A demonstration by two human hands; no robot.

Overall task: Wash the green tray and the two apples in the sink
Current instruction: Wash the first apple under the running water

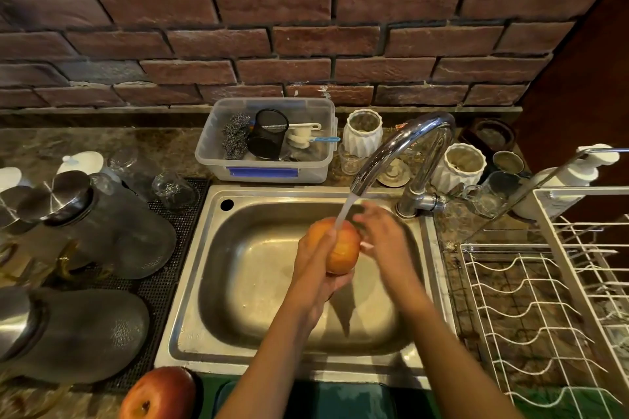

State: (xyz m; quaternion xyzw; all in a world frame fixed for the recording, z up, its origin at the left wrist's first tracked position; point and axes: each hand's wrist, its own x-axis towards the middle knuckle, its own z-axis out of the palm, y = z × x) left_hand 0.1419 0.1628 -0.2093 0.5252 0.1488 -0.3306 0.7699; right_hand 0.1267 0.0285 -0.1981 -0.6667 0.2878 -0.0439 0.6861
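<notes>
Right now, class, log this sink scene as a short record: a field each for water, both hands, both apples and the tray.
water: running from the tap onto the held apple
left hand: grips the apple over the sink
right hand: blurred, fingers against the apple's right side
second apple: at the sink's near left corner
green tray: in front of the sink, partly hidden by the arms

1 red-orange apple (340, 248) under running water over the sink (190, 343); 1 apple (158, 395) beside green tray (340, 398).
</notes>
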